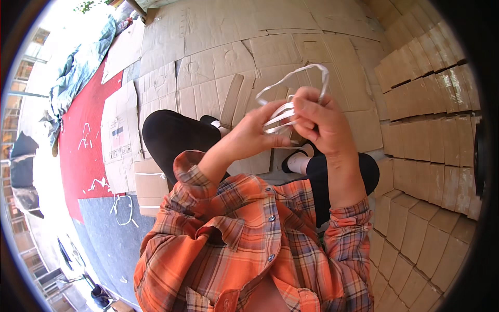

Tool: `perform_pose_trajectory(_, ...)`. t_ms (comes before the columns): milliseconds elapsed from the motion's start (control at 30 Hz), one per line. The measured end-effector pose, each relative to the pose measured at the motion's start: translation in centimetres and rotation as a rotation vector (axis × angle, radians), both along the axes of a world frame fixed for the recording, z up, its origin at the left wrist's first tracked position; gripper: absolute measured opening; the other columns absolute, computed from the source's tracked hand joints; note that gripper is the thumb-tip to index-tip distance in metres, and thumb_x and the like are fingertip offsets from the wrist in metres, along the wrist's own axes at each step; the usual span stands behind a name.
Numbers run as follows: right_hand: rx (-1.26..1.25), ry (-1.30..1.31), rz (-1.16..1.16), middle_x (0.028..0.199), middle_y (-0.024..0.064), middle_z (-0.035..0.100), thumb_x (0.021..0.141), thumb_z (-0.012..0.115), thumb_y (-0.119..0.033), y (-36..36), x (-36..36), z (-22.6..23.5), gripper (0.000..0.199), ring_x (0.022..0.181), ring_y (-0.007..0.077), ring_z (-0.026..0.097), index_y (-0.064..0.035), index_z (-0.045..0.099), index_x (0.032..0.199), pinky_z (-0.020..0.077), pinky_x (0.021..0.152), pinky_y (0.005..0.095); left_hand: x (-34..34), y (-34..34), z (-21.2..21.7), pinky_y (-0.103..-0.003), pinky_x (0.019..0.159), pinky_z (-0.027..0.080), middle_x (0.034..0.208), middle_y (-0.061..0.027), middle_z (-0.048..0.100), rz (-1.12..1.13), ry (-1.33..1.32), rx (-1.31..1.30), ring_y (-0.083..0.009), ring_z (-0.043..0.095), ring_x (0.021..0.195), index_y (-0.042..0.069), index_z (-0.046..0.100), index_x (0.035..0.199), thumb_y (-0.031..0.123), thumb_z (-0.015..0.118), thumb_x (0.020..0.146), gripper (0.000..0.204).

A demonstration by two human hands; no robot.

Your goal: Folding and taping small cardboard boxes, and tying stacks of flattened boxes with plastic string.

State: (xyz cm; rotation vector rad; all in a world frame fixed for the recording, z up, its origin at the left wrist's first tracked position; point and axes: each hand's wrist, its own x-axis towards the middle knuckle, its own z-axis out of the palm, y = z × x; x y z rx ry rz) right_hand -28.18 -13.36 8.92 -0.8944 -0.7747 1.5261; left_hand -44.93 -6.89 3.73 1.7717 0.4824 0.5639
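Observation:
A bundle of white plastic strapping bands (291,88) is held up in front of me, its loops rising above my fingers. My right hand (319,122) is closed around the bundle from the right. My left hand (254,132) pinches the band ends from the left, fingertips touching the strands just beside my right hand. Both sleeves are orange plaid. My legs in black trousers (174,138) and a black shoe (293,161) show below the hands.
Flattened cardboard sheets (218,62) cover the floor ahead. Stacks of folded cardboard boxes (426,104) form a wall on the right. A small taped box (150,182) lies by my left leg. A red mat (83,130) with loose white strap scraps lies at left.

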Motion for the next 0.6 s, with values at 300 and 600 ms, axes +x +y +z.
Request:
perform_pose_trajectory(300, -0.095, 0.262, -0.296, 0.077, 0.0063, 0.06, 0.089, 0.059, -0.025, -0.8, 3.8, -5.1, 0.018, 0.044, 0.004, 0.037, -0.0094, 0.059, 0.08, 0.0261, 0.038, 0.0181, -7.8, 2.3, -2.5, -0.025, 0.081, 0.039, 0.097, -0.0055, 0.059, 0.266, -0.247, -0.476, -0.0106, 0.051, 0.089, 0.005, 0.059, 0.082, 0.018, 0.043, 0.096, 0.026)
perform_pose_trajectory(600, -0.235, 0.034, 0.172, 0.082, 0.0036, 0.064, 0.089, 0.059, -0.024, 0.5, -6.4, -9.7, 0.02, 0.046, 0.0034, 0.043, -0.005, 0.063, 0.094, 0.0275, 0.039, 0.0171, -14.5, 0.8, 4.4, -0.048, 0.089, 0.043, 0.065, -0.0047, 0.043, 0.437, -0.7, -0.285, -0.0236, 0.053, 0.069, 0.005, 0.048, 0.086, 0.032, 0.037, 0.098, 0.031)
